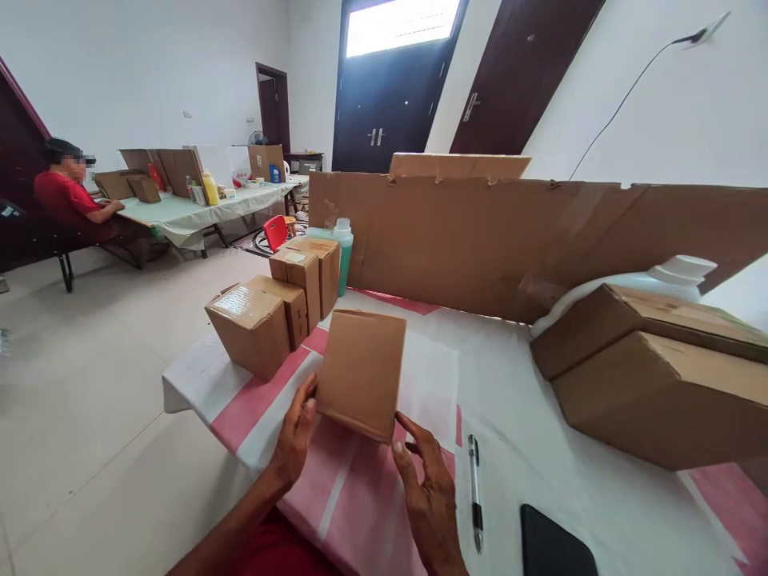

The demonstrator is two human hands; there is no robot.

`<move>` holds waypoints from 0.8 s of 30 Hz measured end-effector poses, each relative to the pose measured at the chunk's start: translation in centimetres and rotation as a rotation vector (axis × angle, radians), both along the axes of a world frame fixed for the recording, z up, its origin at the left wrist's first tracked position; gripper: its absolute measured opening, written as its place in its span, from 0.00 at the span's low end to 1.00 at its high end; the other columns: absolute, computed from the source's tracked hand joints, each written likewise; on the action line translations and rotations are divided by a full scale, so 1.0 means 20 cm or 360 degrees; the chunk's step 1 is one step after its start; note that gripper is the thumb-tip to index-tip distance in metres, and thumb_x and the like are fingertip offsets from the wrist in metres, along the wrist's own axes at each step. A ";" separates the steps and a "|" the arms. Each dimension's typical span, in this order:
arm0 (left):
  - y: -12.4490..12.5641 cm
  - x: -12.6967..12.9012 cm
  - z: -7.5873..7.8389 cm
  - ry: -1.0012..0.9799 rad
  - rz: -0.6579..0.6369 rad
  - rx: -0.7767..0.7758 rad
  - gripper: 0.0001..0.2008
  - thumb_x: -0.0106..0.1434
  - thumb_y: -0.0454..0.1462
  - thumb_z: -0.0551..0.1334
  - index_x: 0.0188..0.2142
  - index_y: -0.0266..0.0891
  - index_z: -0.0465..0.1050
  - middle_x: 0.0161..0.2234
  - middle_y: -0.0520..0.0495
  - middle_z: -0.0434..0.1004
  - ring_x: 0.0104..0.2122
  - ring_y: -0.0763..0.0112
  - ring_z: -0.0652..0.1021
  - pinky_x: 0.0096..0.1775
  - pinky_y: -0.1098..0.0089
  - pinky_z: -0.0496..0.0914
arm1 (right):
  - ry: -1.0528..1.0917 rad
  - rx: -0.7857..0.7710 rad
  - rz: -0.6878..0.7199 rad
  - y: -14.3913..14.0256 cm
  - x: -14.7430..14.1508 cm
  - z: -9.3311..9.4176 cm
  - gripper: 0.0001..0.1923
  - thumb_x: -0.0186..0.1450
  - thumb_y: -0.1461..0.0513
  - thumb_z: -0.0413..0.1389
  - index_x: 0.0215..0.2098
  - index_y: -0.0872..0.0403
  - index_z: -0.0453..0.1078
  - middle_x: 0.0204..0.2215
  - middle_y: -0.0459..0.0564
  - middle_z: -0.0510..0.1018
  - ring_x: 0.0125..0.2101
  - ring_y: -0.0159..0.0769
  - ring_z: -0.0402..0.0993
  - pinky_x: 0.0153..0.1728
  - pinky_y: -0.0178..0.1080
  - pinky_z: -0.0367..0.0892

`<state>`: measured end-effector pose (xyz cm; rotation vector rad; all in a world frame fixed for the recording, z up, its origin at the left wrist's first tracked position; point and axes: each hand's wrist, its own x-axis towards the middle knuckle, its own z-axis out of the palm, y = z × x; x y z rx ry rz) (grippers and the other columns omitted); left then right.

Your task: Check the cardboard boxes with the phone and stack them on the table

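Note:
A plain brown cardboard box [361, 374] is between my hands, tilted slightly, over the pink and white tablecloth. My left hand [294, 436] holds its lower left side, the fingers partly hidden along that edge and the thumb in front. At the lower right corner, my right hand [430, 492] grips with the fingertips and thumb bent toward the box. The near face of the box looks blank. Whether its underside rests on the cloth, I cannot tell. To the right of my right hand lies a pen [475, 492], with a black phone [555, 544] beyond it.
Several cardboard boxes [252, 324] stand along the table's left edge, near a bottle of green liquid [345, 252]. A cardboard panel [444, 240] walls the back. Larger boxes [666, 400] and a white-capped jug [684, 272] occupy the right. A person in red [66, 192] sits at another table.

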<state>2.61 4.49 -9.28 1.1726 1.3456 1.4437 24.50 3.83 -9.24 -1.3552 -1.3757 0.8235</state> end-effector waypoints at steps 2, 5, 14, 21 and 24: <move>0.05 -0.03 0.00 -0.0146 0.0004 0.0021 0.34 0.72 0.59 0.53 0.68 0.43 0.63 0.68 0.37 0.67 0.68 0.51 0.66 0.68 0.47 0.58 | 0.0024 0.0109 0.0050 0.03 -0.03 0.00 0.27 0.70 0.45 0.53 0.61 0.48 0.71 0.60 0.55 0.75 0.60 0.51 0.69 0.63 0.59 0.61; 0.11 -0.05 0.00 -0.0190 0.0002 0.0058 0.34 0.72 0.58 0.53 0.66 0.40 0.64 0.67 0.35 0.68 0.67 0.50 0.68 0.66 0.47 0.62 | 0.0095 0.0157 0.0092 0.09 -0.05 0.00 0.27 0.71 0.46 0.53 0.63 0.47 0.69 0.62 0.55 0.74 0.63 0.50 0.65 0.65 0.59 0.59; 0.09 -0.05 0.03 0.0008 0.0187 0.0031 0.32 0.71 0.60 0.54 0.62 0.43 0.70 0.67 0.39 0.69 0.68 0.52 0.66 0.66 0.49 0.62 | 0.0286 0.0006 0.0332 0.08 -0.02 0.07 0.22 0.73 0.46 0.52 0.58 0.43 0.76 0.62 0.51 0.75 0.64 0.50 0.66 0.67 0.57 0.58; 0.05 -0.08 0.20 -0.0140 0.0009 0.0057 0.34 0.71 0.60 0.53 0.66 0.42 0.66 0.68 0.37 0.67 0.66 0.49 0.68 0.58 0.53 0.72 | 0.0007 0.0295 0.0429 0.00 -0.06 0.21 0.35 0.69 0.55 0.59 0.72 0.37 0.56 0.71 0.47 0.63 0.69 0.51 0.59 0.68 0.60 0.58; 0.03 -0.10 0.28 -0.0068 -0.0019 0.0147 0.32 0.72 0.58 0.53 0.65 0.42 0.68 0.67 0.39 0.68 0.67 0.49 0.67 0.60 0.54 0.69 | -0.0149 0.0343 0.0514 0.00 -0.05 0.27 0.46 0.64 0.59 0.64 0.75 0.36 0.48 0.73 0.45 0.58 0.70 0.53 0.57 0.68 0.61 0.58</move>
